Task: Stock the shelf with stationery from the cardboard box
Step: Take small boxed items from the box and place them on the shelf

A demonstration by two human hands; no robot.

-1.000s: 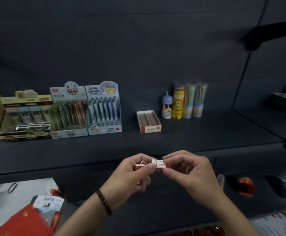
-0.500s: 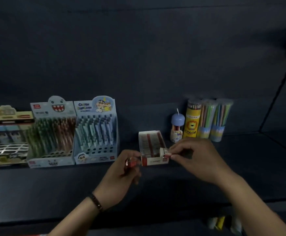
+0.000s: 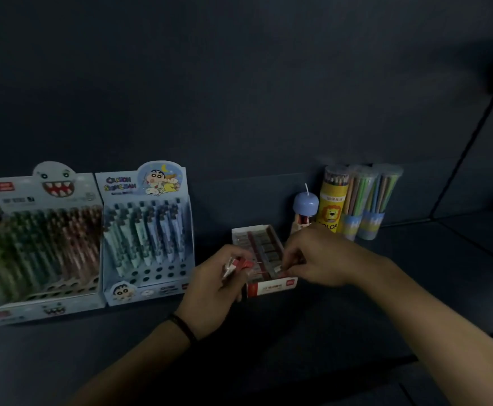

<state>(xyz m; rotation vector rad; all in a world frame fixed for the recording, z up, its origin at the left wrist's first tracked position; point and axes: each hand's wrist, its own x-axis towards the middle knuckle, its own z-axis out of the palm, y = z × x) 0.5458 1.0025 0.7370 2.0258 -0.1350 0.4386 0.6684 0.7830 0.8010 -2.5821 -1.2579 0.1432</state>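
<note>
Both hands meet over the small red-and-white eraser box (image 3: 264,259) on the dark shelf (image 3: 386,303). Left hand (image 3: 213,291) is curled around a few small red-and-white erasers (image 3: 236,264) just left of the box. Right hand (image 3: 321,256) pinches one eraser (image 3: 279,269) at the box's front right corner. Left of the box stand two pen display boxes (image 3: 148,238); behind it, a blue-capped bottle (image 3: 305,208) and three pencil tubes (image 3: 331,200).
</note>
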